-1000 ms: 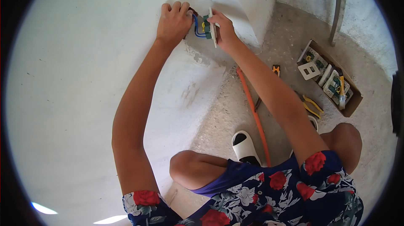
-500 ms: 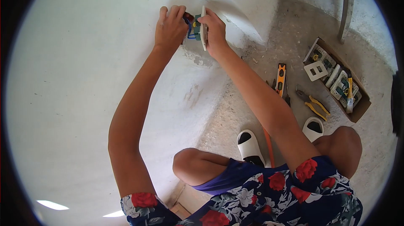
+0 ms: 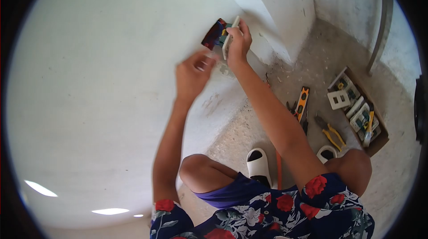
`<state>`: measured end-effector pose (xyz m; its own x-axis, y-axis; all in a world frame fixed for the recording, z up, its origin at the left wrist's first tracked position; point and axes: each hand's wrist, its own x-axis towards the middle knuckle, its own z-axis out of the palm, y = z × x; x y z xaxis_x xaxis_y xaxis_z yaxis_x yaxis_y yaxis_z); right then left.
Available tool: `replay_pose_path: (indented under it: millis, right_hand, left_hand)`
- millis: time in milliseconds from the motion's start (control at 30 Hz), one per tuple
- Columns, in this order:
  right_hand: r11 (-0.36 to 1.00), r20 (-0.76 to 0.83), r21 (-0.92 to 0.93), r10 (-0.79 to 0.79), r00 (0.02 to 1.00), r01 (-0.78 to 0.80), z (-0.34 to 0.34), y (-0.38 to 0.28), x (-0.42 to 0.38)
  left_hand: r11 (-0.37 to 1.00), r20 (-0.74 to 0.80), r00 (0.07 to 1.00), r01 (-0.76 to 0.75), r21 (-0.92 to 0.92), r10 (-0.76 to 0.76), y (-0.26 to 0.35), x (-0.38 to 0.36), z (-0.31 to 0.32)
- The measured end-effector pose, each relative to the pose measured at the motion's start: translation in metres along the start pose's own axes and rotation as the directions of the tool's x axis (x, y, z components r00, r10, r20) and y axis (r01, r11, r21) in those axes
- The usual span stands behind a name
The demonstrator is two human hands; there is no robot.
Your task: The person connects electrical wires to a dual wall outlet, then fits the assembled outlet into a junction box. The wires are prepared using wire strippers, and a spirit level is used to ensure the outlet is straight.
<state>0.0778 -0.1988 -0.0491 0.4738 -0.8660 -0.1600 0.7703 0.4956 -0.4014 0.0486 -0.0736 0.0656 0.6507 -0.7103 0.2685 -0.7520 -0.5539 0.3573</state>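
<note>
A white outlet faceplate (image 3: 231, 38) with green modules on its back is tilted out from the wall, and my right hand (image 3: 239, 43) grips it by the edge. Behind it, a dark reddish wall box (image 3: 214, 34) is set into the wall, with blue wires (image 3: 221, 39) between box and plate. My left hand (image 3: 195, 73) is just below the box, blurred, its fingers curled and the tips drawn together. I cannot tell what is in that pinch; a small pale patch shows at the fingertips.
On the concrete floor to the right lie an orange spirit level (image 3: 302, 102) and yellow-handled pliers (image 3: 331, 133). A cardboard box (image 3: 380, 143) beyond them holds several outlet plates and a yellow-handled tool (image 3: 369, 127). A white two-opening frame (image 3: 339, 100) rests at its side.
My left hand has come away from the wall box and dropped below it. The faceplate in my right hand is more tilted, and the box opening now shows. The whole view has shifted.
</note>
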Motion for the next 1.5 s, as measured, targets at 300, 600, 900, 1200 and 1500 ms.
replay_pose_path:
  millis: [300, 600, 900, 1200, 1500]
  right_hand:
    - [0.996, 0.083, 0.074, 0.038, 0.996, -0.045, 0.001, -0.013, -0.004]
    - [0.99, 0.132, 0.0, 0.139, 0.982, -0.14, -0.001, -0.021, -0.012]
    - [0.862, 0.237, -0.399, 0.427, 0.873, -0.313, -0.009, -0.069, 0.004]
    - [0.848, 0.262, -0.425, 0.451, 0.853, -0.318, -0.021, -0.073, 0.019]
    - [0.554, 0.079, -0.81, 0.432, 0.898, -0.194, -0.003, -0.086, 0.001]
  left_hand:
    - [0.798, -0.074, 0.992, 0.035, -0.602, -0.099, -0.045, -0.008, 0.075]
    - [-0.146, 0.269, 0.945, 0.244, -0.959, -0.186, -0.027, 0.015, 0.094]
    - [0.09, 0.222, 0.907, 0.27, -0.959, -0.358, -0.029, 0.022, 0.103]
    - [-0.484, 0.401, 0.869, 0.229, -0.844, -0.289, -0.023, 0.023, 0.094]
    - [-0.514, 0.534, 0.811, 0.361, -0.778, -0.239, -0.043, 0.028, 0.11]
